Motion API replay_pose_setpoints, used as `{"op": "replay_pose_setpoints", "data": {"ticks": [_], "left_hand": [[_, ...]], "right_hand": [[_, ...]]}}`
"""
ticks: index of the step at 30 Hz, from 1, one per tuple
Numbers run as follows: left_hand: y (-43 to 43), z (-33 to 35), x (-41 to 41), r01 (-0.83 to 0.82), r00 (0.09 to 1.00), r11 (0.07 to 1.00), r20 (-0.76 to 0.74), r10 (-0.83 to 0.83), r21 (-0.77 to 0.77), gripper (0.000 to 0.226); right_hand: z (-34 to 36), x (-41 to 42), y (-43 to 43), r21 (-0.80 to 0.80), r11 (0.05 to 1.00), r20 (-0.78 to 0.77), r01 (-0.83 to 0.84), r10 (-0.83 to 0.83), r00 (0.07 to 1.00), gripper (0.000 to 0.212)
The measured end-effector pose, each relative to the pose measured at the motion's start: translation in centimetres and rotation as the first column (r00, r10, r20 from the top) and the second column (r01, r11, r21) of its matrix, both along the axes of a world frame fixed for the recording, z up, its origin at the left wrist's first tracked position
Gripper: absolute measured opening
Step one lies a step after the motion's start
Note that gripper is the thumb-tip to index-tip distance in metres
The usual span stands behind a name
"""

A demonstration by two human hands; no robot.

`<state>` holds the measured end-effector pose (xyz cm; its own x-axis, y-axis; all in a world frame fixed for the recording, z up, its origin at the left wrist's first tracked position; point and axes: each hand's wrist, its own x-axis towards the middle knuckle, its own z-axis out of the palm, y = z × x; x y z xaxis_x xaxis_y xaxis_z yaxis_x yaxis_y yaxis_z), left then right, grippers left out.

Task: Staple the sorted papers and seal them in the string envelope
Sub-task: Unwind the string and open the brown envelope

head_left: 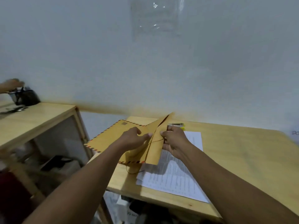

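- The left hand's [132, 139] thumb and curled fingers pinch the envelope [110, 139] at frame centre.
- The right hand's [174, 143] fingers pinch its raised flap [160, 126]; the string [152, 143] trails down.
- The envelope overlaps the papers [178, 172] on the table [234, 151], with the stapler [176, 125] just behind.

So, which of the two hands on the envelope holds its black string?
The right hand: the string runs up to its pinching fingers beside the flap. The left hand only grips the envelope itself, with no string in it.
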<state>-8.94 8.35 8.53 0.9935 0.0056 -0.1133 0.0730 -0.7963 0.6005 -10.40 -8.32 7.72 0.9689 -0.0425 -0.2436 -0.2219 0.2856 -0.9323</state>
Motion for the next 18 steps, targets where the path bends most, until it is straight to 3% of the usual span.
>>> {"op": "replay_pose_setpoints", "data": {"ticks": [5, 10, 14, 18], "left_hand": [[-0.4, -0.9, -0.3, 0.036, 0.999, 0.999, -0.014, -0.037, -0.038, 0.081], [-1.2, -1.6, -0.1, 0.070, 0.994, 0.997, 0.085, -0.072, 0.024, 0.046], [-1.8, -1.6, -0.6, 0.151, 0.985, 0.988, 0.084, -0.153, 0.029, 0.054], [-2.0, -1.3, -0.9, 0.176, 0.980, 0.984, 0.084, -0.179, 0.037, 0.050]], "right_hand": [[-0.6, -0.9, -0.5, -0.114, 0.991, 0.013, -0.066, 0.068, 0.998, 0.024], [-1.1, -1.6, -2.6, -0.188, 0.977, 0.005, -0.099, 0.102, 0.995, 0.016], [-1.2, -1.5, -3.7, -0.186, 0.978, 0.026, -0.092, 0.098, 0.995, 0.014], [-1.1, -1.4, -4.2, -0.141, 0.979, 0.028, -0.149, 0.154, 0.988, 0.030]]}}
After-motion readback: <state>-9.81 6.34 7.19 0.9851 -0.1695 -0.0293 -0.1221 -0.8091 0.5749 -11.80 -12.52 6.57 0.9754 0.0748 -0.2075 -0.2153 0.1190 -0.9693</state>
